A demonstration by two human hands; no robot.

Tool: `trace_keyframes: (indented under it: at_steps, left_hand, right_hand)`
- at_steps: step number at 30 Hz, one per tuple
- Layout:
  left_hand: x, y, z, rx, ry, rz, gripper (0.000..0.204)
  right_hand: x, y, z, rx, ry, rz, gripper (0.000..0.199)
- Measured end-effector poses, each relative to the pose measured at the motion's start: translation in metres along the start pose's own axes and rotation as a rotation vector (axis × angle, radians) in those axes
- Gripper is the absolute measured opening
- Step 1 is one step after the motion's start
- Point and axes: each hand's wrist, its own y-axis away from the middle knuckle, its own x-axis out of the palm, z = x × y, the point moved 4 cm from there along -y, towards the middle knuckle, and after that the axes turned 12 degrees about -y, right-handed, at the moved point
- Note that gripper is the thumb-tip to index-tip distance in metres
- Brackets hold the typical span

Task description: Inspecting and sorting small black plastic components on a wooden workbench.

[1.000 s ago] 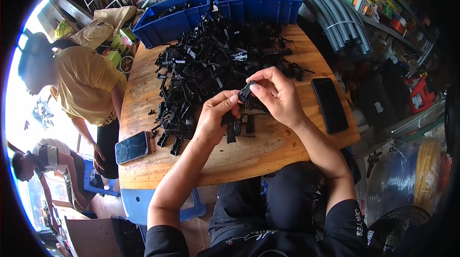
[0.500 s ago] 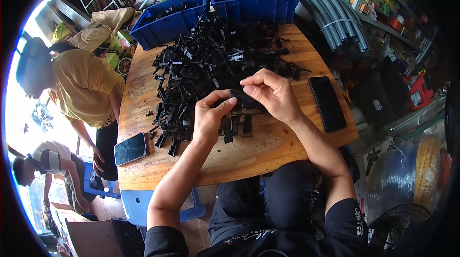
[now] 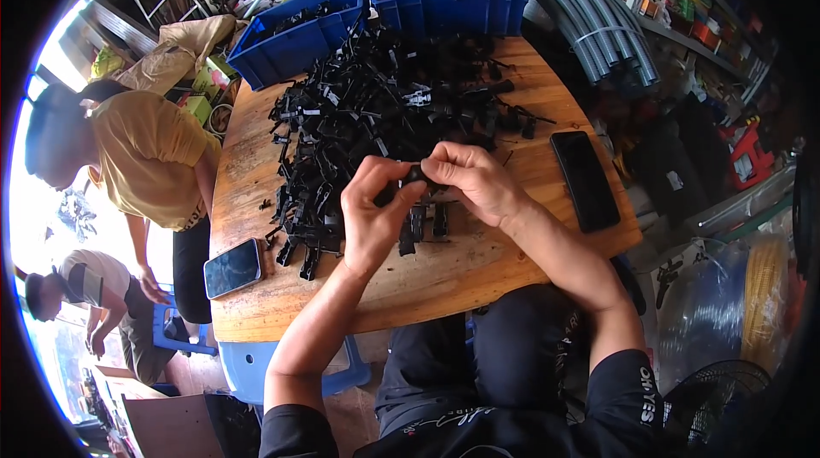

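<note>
Over the near side of the pile, my left hand (image 3: 373,206) pinches a small black plastic part (image 3: 413,175) between thumb and fingers. My right hand (image 3: 478,181) meets it from the right, thumb and forefinger pressed together against the same part. Whether a second tiny piece sits in the right fingertips cannot be made out. Beyond both hands spreads a large heap of black plastic parts (image 3: 342,129) on the wooden table (image 3: 478,274). A few loose black pieces (image 3: 408,240) lie just below the hands.
Two blue bins (image 3: 299,52) (image 3: 448,14) with black parts stand at the table's far edge. A phone (image 3: 232,268) lies left, a larger black phone (image 3: 585,182) right. Grey hoses (image 3: 589,23) hang at the far right. A person in a yellow shirt (image 3: 154,151) is at the left.
My right hand has moved left and slightly down, its fingertips now at the part in my left hand. The left hand has stayed nearly in place, its fingers curled more.
</note>
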Motion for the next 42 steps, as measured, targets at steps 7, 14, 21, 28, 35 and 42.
trace_keyframes:
  at_steps: [7,14,21,28,35,42]
  left_hand:
    - [-0.001,-0.009,0.039,-0.511,0.651,0.065,0.010]
    - [0.019,0.002,0.034,-0.472,0.464,0.183,0.009]
    - [0.021,0.007,0.023,-0.450,0.392,0.145,0.006]
    - [0.021,0.006,0.019,-0.440,0.504,0.093,0.010]
    - [-0.003,-0.010,0.042,-0.500,0.743,-0.112,0.014]
    - [0.007,-0.008,0.052,-0.571,0.931,0.034,0.018]
  right_hand:
    - [0.025,0.013,0.021,-0.751,1.177,0.193,0.061]
    - [0.028,0.017,0.013,-0.817,1.377,0.037,0.040]
    - [0.028,0.014,0.012,-0.779,1.244,0.049,0.027]
    - [0.028,0.012,0.013,-0.793,1.196,0.036,0.026]
    - [-0.018,0.003,0.060,-0.611,1.028,-0.138,0.029]
    - [-0.017,-0.002,0.028,-0.515,1.249,0.148,0.031]
